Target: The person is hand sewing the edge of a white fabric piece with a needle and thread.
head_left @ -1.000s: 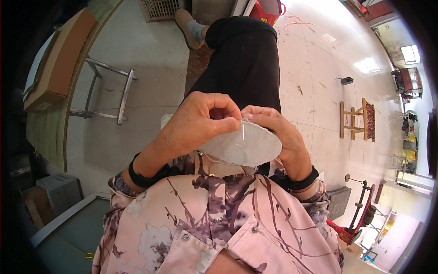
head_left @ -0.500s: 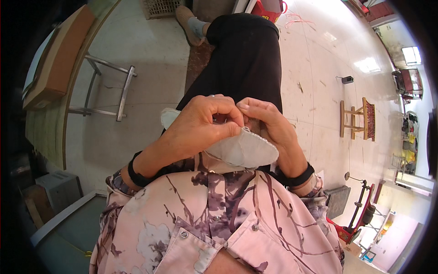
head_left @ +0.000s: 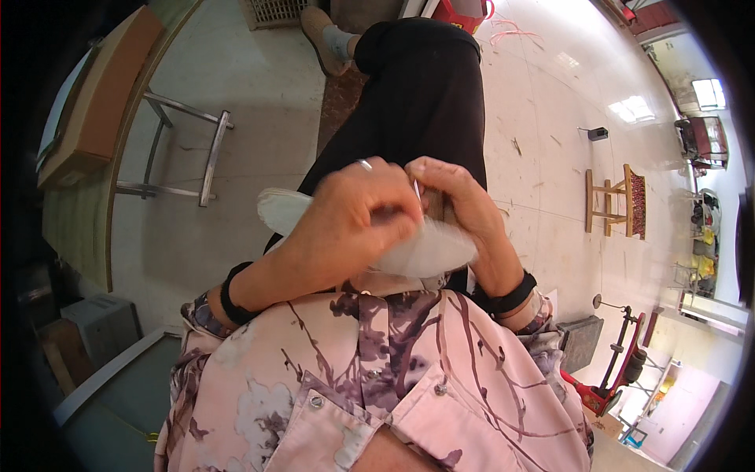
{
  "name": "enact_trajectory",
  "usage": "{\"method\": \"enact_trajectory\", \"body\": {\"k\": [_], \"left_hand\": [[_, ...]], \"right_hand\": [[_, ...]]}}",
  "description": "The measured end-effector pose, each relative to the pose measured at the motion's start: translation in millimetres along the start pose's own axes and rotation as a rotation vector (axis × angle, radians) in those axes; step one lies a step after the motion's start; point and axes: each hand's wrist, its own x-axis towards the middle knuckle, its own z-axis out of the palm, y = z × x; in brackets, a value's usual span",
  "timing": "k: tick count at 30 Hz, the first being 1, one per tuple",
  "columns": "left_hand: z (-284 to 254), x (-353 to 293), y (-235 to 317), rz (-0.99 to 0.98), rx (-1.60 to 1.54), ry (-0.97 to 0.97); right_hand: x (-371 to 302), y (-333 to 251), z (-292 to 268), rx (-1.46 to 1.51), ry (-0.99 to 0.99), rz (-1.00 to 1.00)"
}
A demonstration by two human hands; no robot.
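Note:
In front of my belly I hold a white, sole-shaped cloth piece (head_left: 429, 256), its near part smeared by motion. A pale rounded end (head_left: 281, 211) sticks out left of my wrist; whether it belongs to the same piece is hidden. My right hand (head_left: 464, 200) is closed round the piece's right side, thumb along the top. Over its middle is my left hand (head_left: 366, 204), blurred, with thumb and fingers bent together in a pinch. Between the hands shows a thin bright sliver (head_left: 418, 189), perhaps a needle. What the left fingertips grip is too blurred to make out.
To the left, a cardboard box (head_left: 102, 94) lies on a table above a metal frame (head_left: 208, 157). A small wooden stool (head_left: 617, 201) stands on the right, with a red and black hand-worked machine (head_left: 617, 362) nearer. A red bag (head_left: 460, 14) is beyond my legs.
The pale rounded end now shows farther out to the left. My left hand has shifted slightly and blurred, and the thin sliver has come into sight between my hands.

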Motion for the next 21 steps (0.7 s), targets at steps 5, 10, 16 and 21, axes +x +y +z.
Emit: {"method": "enact_trajectory", "body": {"k": [5, 10, 16, 21], "left_hand": [[-2.7, 4.4, 1.2, 0.017, -0.069, -0.097], [-10.3, 5.9, -4.2, -0.211, -0.116, -0.128], [-10.2, 16.1, -7.2, -0.232, -0.136, -0.264], [-6.9, 15.9, -10.5, -0.231, -0.169, -0.284]], "right_hand": [[6.8, 3.0, -5.2, 0.131, 0.087, -0.113], [-8.8, -20.8, 4.8, 0.089, 0.131, -0.204], [-20.3, -34.5, -46.2, 0.182, 0.017, -0.173], [-36.3, -43.6, -136.2, 0.487, 0.037, -0.240]]}}
